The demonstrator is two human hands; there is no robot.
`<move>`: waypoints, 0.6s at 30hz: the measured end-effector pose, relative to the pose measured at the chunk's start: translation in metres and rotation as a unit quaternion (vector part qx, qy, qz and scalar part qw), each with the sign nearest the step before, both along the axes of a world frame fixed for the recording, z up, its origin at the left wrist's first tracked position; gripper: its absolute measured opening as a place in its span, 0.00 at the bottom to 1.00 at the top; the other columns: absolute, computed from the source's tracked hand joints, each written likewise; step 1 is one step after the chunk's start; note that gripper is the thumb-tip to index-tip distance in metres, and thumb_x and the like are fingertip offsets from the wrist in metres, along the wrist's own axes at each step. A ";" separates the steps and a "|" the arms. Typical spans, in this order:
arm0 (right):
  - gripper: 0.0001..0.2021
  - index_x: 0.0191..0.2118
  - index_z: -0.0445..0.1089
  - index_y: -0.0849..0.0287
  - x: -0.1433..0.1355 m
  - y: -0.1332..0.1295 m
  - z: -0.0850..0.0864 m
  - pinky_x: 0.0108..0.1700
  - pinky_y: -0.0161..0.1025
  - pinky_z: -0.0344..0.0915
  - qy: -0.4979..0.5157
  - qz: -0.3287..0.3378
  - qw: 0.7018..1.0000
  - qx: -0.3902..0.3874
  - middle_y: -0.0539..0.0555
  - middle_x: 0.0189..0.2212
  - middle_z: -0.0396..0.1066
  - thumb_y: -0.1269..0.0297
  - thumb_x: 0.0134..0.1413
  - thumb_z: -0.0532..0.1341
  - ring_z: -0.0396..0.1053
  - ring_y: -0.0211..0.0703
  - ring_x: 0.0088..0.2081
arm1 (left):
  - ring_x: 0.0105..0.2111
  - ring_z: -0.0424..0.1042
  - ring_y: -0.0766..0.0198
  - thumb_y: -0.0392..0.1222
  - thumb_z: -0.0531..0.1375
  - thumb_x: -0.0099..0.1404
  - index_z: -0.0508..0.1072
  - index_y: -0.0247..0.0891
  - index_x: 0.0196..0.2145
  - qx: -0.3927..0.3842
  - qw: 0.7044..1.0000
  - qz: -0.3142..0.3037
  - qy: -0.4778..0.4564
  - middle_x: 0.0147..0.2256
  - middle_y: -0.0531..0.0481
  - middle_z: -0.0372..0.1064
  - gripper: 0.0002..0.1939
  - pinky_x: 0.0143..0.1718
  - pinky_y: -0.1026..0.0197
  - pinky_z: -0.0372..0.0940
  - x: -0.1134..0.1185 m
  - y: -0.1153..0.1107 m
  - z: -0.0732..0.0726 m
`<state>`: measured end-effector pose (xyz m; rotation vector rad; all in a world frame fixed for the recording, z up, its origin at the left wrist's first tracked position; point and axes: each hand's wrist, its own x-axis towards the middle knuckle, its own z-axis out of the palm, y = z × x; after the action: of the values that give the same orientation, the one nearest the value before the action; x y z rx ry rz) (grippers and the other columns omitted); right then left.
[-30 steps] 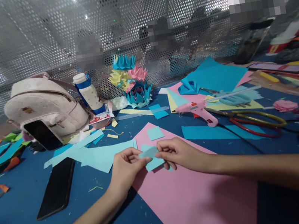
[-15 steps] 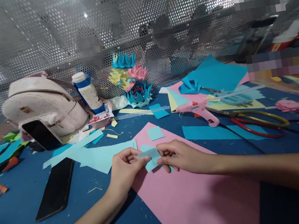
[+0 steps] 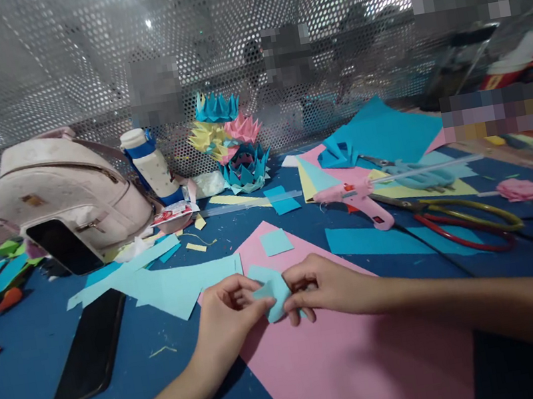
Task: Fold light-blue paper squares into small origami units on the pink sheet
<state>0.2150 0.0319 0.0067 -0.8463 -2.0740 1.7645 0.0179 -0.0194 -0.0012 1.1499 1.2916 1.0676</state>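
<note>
Between my two hands is a small light-blue paper piece (image 3: pixel 271 290), bent and curled in the middle. My left hand (image 3: pixel 231 309) pinches its left side between thumb and fingers. On the other side, my right hand (image 3: pixel 318 289) grips the right edge, with a bit of paper showing below the fingers. Both hands are above a large pink sheet (image 3: pixel 372 358). A light-blue paper square (image 3: pixel 276 242) lies flat on that sheet, just beyond the hands. Larger light-blue paper (image 3: pixel 174 288) lies to the left of my left hand.
A pink glue gun (image 3: pixel 355 199) and scissors with red and yellow handles (image 3: pixel 465 212) lie to the right. Behind stand folded-paper flowers (image 3: pixel 229 141), a bottle (image 3: pixel 153 167) and a pale backpack (image 3: pixel 67 190) with a phone (image 3: pixel 64 247) leaning on it. Another phone (image 3: pixel 88 352) lies left.
The light-blue paper was flatter and is now bent into a curve between my fingers. Both hands keep hold of it. The view has shifted slightly.
</note>
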 end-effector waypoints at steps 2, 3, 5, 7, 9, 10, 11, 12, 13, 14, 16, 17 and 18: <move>0.13 0.26 0.70 0.62 0.000 0.001 -0.003 0.24 0.30 0.59 -0.029 0.000 0.998 0.059 0.50 0.18 0.70 0.59 0.57 0.60 0.64 0.34 0.20 | 0.19 0.64 0.71 0.37 0.70 0.47 0.73 0.34 0.24 0.005 1.000 -0.010 0.006 0.18 0.55 0.67 0.09 0.22 0.69 0.59 0.002 -0.001 0.000; 0.17 0.22 0.68 0.62 0.000 0.001 -0.005 0.23 0.30 0.57 -0.044 0.000 0.994 0.098 0.49 0.16 0.67 0.58 0.59 0.59 0.62 0.33 0.19 | 0.19 0.64 0.71 0.37 0.70 0.48 0.73 0.34 0.24 0.006 1.000 -0.015 0.010 0.18 0.55 0.66 0.09 0.22 0.69 0.59 0.002 -0.001 0.000; 0.23 0.17 0.63 0.61 0.001 0.001 -0.006 0.22 0.30 0.52 -0.062 0.001 0.982 0.180 0.47 0.13 0.61 0.56 0.61 0.55 0.56 0.31 0.17 | 0.19 0.63 0.71 0.37 0.69 0.49 0.73 0.34 0.25 0.003 1.000 -0.023 0.018 0.18 0.55 0.66 0.08 0.22 0.69 0.58 0.004 -0.002 0.000; 0.24 0.17 0.62 0.61 0.002 0.001 -0.005 0.22 0.31 0.48 -0.065 0.007 0.969 0.237 0.47 0.13 0.58 0.57 0.63 0.53 0.53 0.30 0.17 | 0.19 0.63 0.71 0.37 0.69 0.50 0.73 0.35 0.25 -0.001 0.999 -0.030 0.022 0.18 0.55 0.66 0.08 0.22 0.68 0.58 0.005 -0.002 0.001; 0.24 0.18 0.62 0.61 0.004 0.000 -0.002 0.22 0.31 0.48 -0.068 0.023 0.962 0.262 0.47 0.14 0.59 0.57 0.64 0.51 0.53 0.31 0.17 | 0.19 0.63 0.71 0.37 0.69 0.50 0.72 0.35 0.24 -0.005 0.999 -0.039 0.022 0.18 0.55 0.66 0.08 0.22 0.68 0.57 0.006 -0.003 0.002; 0.24 0.18 0.62 0.61 0.005 -0.001 0.000 0.23 0.31 0.50 -0.070 0.033 0.962 0.261 0.47 0.14 0.60 0.58 0.65 0.50 0.55 0.31 0.18 | 0.19 0.62 0.71 0.37 0.69 0.49 0.72 0.35 0.24 -0.005 0.999 -0.043 0.021 0.18 0.55 0.66 0.08 0.22 0.68 0.57 0.006 -0.003 0.002; 0.25 0.17 0.62 0.61 0.005 -0.002 0.001 0.25 0.31 0.52 -0.072 0.042 0.963 0.255 0.48 0.14 0.62 0.59 0.66 0.48 0.57 0.32 0.18 | 0.19 0.62 0.71 0.37 0.69 0.49 0.73 0.35 0.24 -0.006 0.999 -0.047 0.022 0.18 0.55 0.65 0.08 0.22 0.68 0.57 0.006 -0.003 0.002; 0.26 0.17 0.63 0.61 0.006 -0.002 0.002 0.27 0.31 0.55 -0.073 0.051 0.965 0.248 0.49 0.15 0.64 0.60 0.66 0.47 0.59 0.32 0.19 | 0.19 0.63 0.71 0.37 0.69 0.50 0.73 0.35 0.25 -0.006 0.999 -0.049 0.023 0.18 0.55 0.65 0.08 0.22 0.68 0.57 0.005 -0.003 0.001; 0.26 0.18 0.63 0.61 0.006 -0.002 0.002 0.28 0.32 0.56 -0.070 0.056 0.966 0.243 0.50 0.16 0.67 0.61 0.67 0.45 0.61 0.33 0.20 | 0.19 0.63 0.70 0.37 0.69 0.50 0.73 0.35 0.25 -0.006 0.998 -0.050 0.024 0.18 0.55 0.65 0.08 0.22 0.68 0.57 0.005 -0.003 0.001; 0.25 0.19 0.65 0.61 0.006 -0.001 0.002 0.29 0.32 0.57 -0.064 0.053 0.968 0.239 0.51 0.18 0.68 0.61 0.67 0.45 0.62 0.33 0.21 | 0.19 0.64 0.70 0.38 0.68 0.50 0.73 0.35 0.25 -0.007 0.998 -0.050 0.025 0.18 0.55 0.65 0.08 0.23 0.68 0.58 0.005 -0.003 0.001; 0.19 0.24 0.68 0.61 0.004 0.000 0.000 0.27 0.31 0.56 -0.048 0.019 0.975 0.217 0.50 0.20 0.69 0.60 0.64 0.51 0.62 0.33 0.22 | 0.20 0.65 0.69 0.38 0.68 0.51 0.73 0.35 0.26 -0.010 0.998 -0.051 0.030 0.19 0.55 0.66 0.08 0.23 0.67 0.58 0.004 -0.003 0.001; 0.15 0.26 0.68 0.61 0.003 0.001 -0.002 0.25 0.31 0.55 -0.039 -0.011 0.981 0.192 0.49 0.20 0.68 0.59 0.61 0.56 0.61 0.33 0.21 | 0.20 0.65 0.69 0.38 0.68 0.51 0.73 0.35 0.26 -0.012 0.998 -0.052 0.033 0.19 0.54 0.66 0.07 0.23 0.67 0.59 0.004 -0.004 0.001; 0.11 0.27 0.68 0.60 0.002 0.002 -0.003 0.24 0.30 0.54 -0.028 -0.042 0.986 0.158 0.48 0.19 0.67 0.60 0.57 0.60 0.61 0.33 0.20 | 0.20 0.65 0.69 0.38 0.68 0.50 0.73 0.35 0.26 -0.013 0.998 -0.052 0.037 0.19 0.54 0.66 0.07 0.23 0.67 0.59 0.004 -0.004 0.001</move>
<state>0.2170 0.0334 0.0032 -0.8810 -2.2370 1.3339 0.0216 -0.0230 -0.0003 1.2328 1.2849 0.9366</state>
